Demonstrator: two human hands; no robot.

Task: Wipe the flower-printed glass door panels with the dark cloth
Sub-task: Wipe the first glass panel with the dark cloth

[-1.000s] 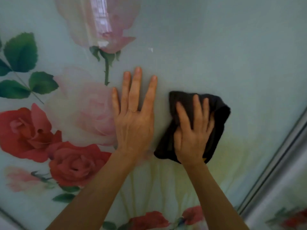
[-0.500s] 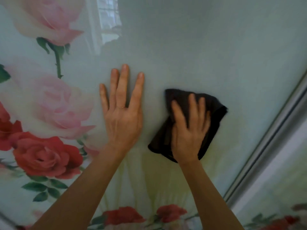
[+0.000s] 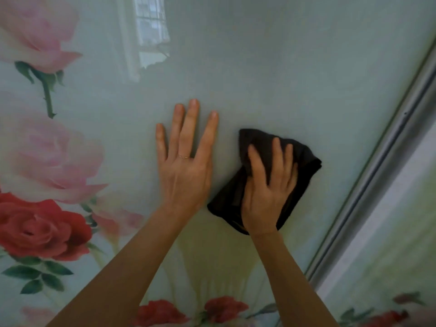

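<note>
A pale green glass door panel (image 3: pixel 283 67) printed with pink and red roses fills the view. My left hand (image 3: pixel 186 166) lies flat on the glass with fingers spread and straight; a thin ring is on one finger. To its right, my right hand (image 3: pixel 269 190) presses a folded dark cloth (image 3: pixel 304 161) against the panel, fingers straight over the fabric. The cloth shows above, left and right of that hand. The two hands are close but apart.
A grey metal frame strip (image 3: pixel 377 166) runs diagonally at the right, dividing this panel from a second flower-printed panel (image 3: pixel 389 279). A window reflection (image 3: pixel 151 31) shines near the top. Printed roses (image 3: pixel 40 230) cover the left side.
The view has shifted so the printed roses slid left and the frame strip came nearer. Both hands keep their pose on the glass, the right one still pressing the cloth.
</note>
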